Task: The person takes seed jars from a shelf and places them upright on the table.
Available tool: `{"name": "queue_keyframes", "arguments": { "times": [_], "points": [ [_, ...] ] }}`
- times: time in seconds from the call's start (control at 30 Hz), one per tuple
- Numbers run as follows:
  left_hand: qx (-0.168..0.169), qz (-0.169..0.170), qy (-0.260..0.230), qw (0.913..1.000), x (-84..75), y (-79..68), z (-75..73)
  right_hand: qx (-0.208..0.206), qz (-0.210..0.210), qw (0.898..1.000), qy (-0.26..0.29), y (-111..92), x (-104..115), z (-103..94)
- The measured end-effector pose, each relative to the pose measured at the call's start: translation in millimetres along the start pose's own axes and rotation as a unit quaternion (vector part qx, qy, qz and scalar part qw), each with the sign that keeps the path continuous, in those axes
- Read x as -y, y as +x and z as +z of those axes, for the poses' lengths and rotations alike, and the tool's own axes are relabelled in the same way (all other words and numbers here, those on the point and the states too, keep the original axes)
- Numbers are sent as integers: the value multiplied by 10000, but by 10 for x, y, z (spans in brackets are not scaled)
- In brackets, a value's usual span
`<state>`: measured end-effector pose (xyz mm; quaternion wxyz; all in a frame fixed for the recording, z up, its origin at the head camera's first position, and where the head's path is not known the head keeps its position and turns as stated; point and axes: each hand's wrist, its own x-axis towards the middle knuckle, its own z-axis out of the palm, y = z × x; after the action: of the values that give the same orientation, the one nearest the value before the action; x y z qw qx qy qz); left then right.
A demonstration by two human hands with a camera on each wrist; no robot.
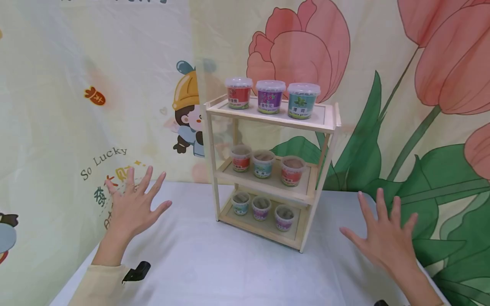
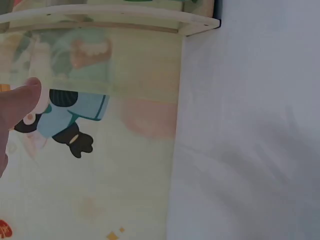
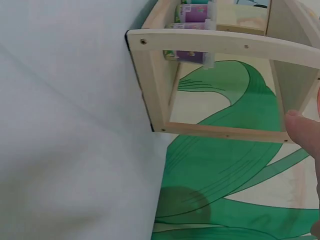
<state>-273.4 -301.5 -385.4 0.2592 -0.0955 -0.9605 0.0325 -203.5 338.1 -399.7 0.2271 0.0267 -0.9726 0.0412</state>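
My left hand (image 1: 135, 209) hovers over the left of the table, fingers spread, holding nothing. To the right, my right hand (image 1: 388, 233) is also spread in the air and touches nothing. Between them stands a three-tier wooden shelf (image 1: 268, 185). Its top tier bears a red-labelled cup (image 1: 239, 94), a purple-labelled cup (image 1: 270, 98) and a teal-labelled cup (image 1: 303, 102), all with clear lids. On the middle tier are two red cups (image 1: 292, 173) with a teal cup (image 1: 263, 165) between. The bottom tier holds a teal cup (image 1: 240, 205) and two purple cups (image 1: 284, 220).
A white cloth covers the table (image 1: 229, 272). Behind and beside it hangs a printed backdrop (image 1: 153, 85) with tulips and a cartoon figure. The shelf's side frame (image 3: 225, 131) shows in the right wrist view. A black strap piece (image 1: 137, 272) sits at the left cuff.
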Motion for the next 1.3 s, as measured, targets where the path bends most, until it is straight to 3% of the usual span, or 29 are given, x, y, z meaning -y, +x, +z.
{"name": "queue_keyframes", "arguments": {
  "times": [0.23, 0.4, 0.53, 0.7, 0.8, 0.9, 1.03, 1.2, 1.3],
  "points": [
    [-11, 48, -241, 9997, -104, 134, -53, -345, -156, 9992, 128, 96, 109, -162],
    [-39, 36, -441, 9990, -193, 221, -101, -619, -284, 9966, 466, 165, 226, -263],
    [26, 2, -871, 9962, -282, 293, -165, -764, -418, 9924, 872, 206, 329, -346],
    [13, -53, -1619, 9868, -357, 385, -225, -546, -364, 9844, 1631, 221, 477, -478],
    [-43, -6, -2161, 9764, -383, 436, -231, -457, -356, 9769, 2056, 231, 571, -546],
    [-68, 24, -2678, 9634, -420, 483, -228, -506, -412, 9676, 2437, 253, 643, -578],
    [-129, 20, -3452, 9384, -473, 540, -204, -673, -536, 9519, 2941, 288, 741, -572],
    [-186, 129, -4626, 8863, -567, 621, -146, -686, -559, 9339, 3465, 312, 834, -549],
    [-53, 119, -5189, 8548, -625, 670, -108, -580, -481, 9265, 3688, 325, 866, -516]
  ]
}}
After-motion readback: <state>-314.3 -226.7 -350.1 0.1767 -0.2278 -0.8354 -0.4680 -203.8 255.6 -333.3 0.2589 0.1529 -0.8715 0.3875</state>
